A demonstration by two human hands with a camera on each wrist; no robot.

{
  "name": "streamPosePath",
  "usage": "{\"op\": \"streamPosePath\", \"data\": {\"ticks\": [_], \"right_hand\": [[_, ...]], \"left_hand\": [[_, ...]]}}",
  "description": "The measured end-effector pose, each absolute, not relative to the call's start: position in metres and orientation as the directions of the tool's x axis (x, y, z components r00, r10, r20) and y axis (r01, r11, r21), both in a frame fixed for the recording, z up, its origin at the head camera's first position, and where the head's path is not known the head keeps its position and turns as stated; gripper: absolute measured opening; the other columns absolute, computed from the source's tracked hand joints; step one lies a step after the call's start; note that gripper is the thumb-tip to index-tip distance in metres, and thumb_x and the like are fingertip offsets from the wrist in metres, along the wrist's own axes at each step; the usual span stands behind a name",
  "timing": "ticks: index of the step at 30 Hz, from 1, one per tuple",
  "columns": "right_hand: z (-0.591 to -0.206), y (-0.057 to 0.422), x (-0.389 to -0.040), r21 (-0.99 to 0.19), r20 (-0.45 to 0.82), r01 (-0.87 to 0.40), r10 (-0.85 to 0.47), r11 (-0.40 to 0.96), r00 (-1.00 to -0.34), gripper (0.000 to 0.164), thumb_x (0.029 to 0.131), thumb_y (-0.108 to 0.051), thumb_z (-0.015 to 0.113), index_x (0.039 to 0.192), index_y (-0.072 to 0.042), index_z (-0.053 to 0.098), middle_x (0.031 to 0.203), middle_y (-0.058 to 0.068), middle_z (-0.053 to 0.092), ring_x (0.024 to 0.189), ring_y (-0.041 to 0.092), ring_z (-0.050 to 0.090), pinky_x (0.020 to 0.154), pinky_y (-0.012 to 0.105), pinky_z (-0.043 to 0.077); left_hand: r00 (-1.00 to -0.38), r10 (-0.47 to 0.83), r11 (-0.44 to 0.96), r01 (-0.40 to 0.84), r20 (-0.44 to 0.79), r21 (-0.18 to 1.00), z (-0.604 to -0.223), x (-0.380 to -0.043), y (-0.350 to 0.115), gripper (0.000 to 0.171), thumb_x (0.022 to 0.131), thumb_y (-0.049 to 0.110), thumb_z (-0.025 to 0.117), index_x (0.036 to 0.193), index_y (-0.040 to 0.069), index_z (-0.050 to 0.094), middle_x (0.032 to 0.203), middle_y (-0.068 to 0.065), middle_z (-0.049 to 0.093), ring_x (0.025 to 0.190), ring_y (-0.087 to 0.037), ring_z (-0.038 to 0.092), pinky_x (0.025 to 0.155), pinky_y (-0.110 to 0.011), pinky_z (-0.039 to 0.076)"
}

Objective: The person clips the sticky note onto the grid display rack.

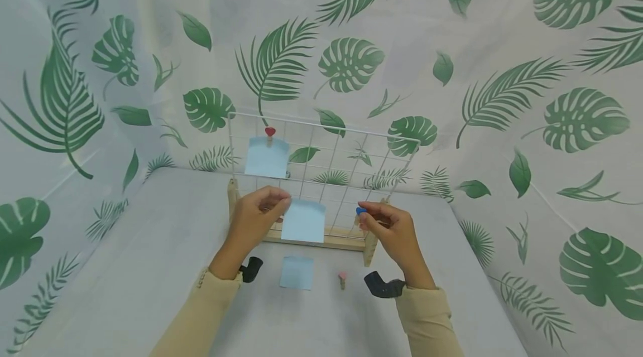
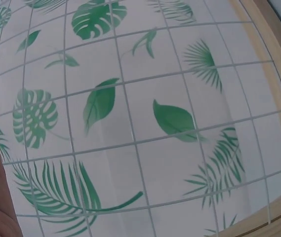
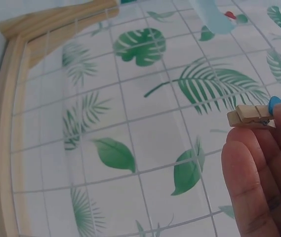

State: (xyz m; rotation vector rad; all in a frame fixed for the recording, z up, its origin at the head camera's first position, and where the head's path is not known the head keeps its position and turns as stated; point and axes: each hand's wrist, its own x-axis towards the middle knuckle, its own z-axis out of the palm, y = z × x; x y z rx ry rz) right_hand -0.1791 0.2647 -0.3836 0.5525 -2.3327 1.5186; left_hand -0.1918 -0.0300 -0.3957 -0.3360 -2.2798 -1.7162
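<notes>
On the white table you face a wire grid rack. Your left hand pinches a blue sheet near its upper left corner, upright on the rack's near side; you cannot tell whether paper touches wire. Your right hand is well apart, to the sheet's right, thumb and fingers pinching a blue-heart clothespin. Judge the gap along that line: the sheet lies left of the clothespin, its upper part roughly level with it. In the right wrist view the clothespin's long axis runs crosswise, bare wooden end leftward, heart end at your fingers. Your left hand is nearer the sheet.
</notes>
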Motion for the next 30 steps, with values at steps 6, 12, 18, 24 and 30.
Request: {"op": "streamPosePath", "data": {"ticks": [6, 12, 18, 24, 30], "right_hand": [[-0.379, 0.263, -0.181, -0.799, 0.468, -0.498, -0.169, 0.338, -0.867, 0.02, 0.099, 0.009, 0.07, 0.118, 0.016, 0.073, 0.097, 0.028, 0.076, 0.082, 0.005, 0.075, 0.076, 0.019, 0.062], [-0.377, 0.262, -0.181, -0.802, 0.456, -0.483, -0.163, 0.351, -0.875, 0.021, 0.1, 0.007, 0.07, 0.12, 0.016, 0.073, 0.098, 0.027, 0.077, 0.082, 0.002, 0.074, 0.077, 0.019, 0.062], [-0.374, 0.261, -0.183, -0.811, 0.449, -0.476, -0.161, 0.341, -0.879, 0.022, 0.101, 0.007, 0.069, 0.12, 0.016, 0.073, 0.099, 0.03, 0.077, 0.084, 0.0, 0.074, 0.079, 0.02, 0.062], [-0.372, 0.26, -0.185, -0.807, 0.456, -0.489, -0.177, 0.33, -0.872, 0.022, 0.101, 0.008, 0.069, 0.121, 0.017, 0.072, 0.1, 0.031, 0.077, 0.086, 0.0, 0.074, 0.078, 0.019, 0.062], [-0.368, 0.258, -0.187, -0.814, 0.446, -0.483, -0.185, 0.321, -0.876, 0.023, 0.102, 0.007, 0.068, 0.122, 0.017, 0.072, 0.1, 0.031, 0.077, 0.085, -0.001, 0.074, 0.079, 0.019, 0.062]], "left_hand": [[-0.924, 0.042, 0.263, 0.378, 0.38, 0.888, -0.391, -0.195, -0.028, 0.012, 0.102, 0.013, 0.077, 0.11, 0.005, 0.078, 0.098, -0.008, 0.08, 0.081, -0.021, 0.076, 0.075, -0.026, 0.064], [-0.912, 0.047, 0.26, 0.405, 0.407, 0.877, -0.388, -0.196, -0.026, 0.011, 0.102, 0.011, 0.077, 0.11, 0.004, 0.078, 0.097, -0.008, 0.08, 0.079, -0.021, 0.076, 0.075, -0.025, 0.064], [-0.893, 0.05, 0.261, 0.443, 0.446, 0.858, -0.386, -0.198, -0.024, 0.009, 0.103, 0.011, 0.076, 0.108, 0.004, 0.078, 0.095, -0.008, 0.08, 0.076, -0.02, 0.076, 0.073, -0.023, 0.062], [-0.879, 0.052, 0.266, 0.47, 0.474, 0.842, -0.385, -0.2, -0.023, 0.01, 0.103, 0.01, 0.076, 0.109, 0.003, 0.078, 0.095, -0.009, 0.08, 0.076, -0.019, 0.076, 0.073, -0.023, 0.063], [-0.852, 0.066, 0.294, 0.514, 0.519, 0.806, -0.382, -0.205, -0.022, 0.01, 0.103, 0.009, 0.076, 0.109, 0.003, 0.078, 0.096, -0.009, 0.081, 0.076, -0.02, 0.077, 0.074, -0.025, 0.064]]}}
